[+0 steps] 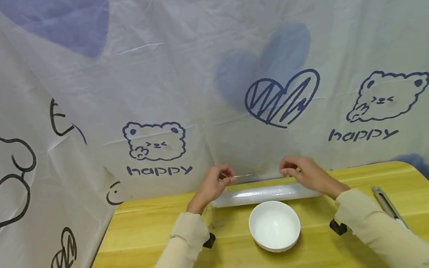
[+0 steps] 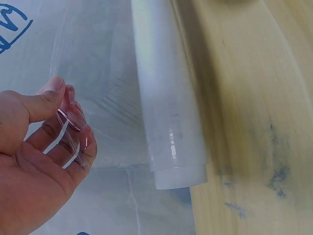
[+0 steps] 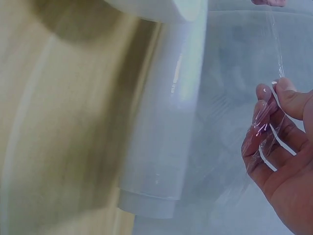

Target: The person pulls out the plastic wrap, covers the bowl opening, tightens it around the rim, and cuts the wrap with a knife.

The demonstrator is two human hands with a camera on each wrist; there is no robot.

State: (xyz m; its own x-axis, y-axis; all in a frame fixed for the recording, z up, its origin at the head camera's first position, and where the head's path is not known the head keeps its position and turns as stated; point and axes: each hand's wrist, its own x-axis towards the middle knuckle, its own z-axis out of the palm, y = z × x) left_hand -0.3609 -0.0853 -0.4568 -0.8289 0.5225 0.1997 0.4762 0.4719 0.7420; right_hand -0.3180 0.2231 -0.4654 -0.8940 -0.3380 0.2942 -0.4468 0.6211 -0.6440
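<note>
A roll of cling film (image 1: 268, 194) lies lengthwise near the table's back edge, its core end showing in both wrist views. The left hand (image 1: 215, 183) pinches one corner of the film's loose edge (image 2: 73, 122) between thumb and fingers. At the other corner, the right hand (image 1: 304, 172) does the same, with crinkled clear film over its fingers (image 3: 261, 122). A thin sheet stretches between the hands beyond the roll. Just in front of the roll stands a white bowl (image 1: 275, 226), upright, with nothing visible inside.
A grey utility knife (image 1: 387, 201) lies on the wooden table (image 1: 134, 263) to the right of the right forearm. Behind the table hangs a white printed cloth (image 1: 205, 83), close to both hands. Another cloth side hangs at the left.
</note>
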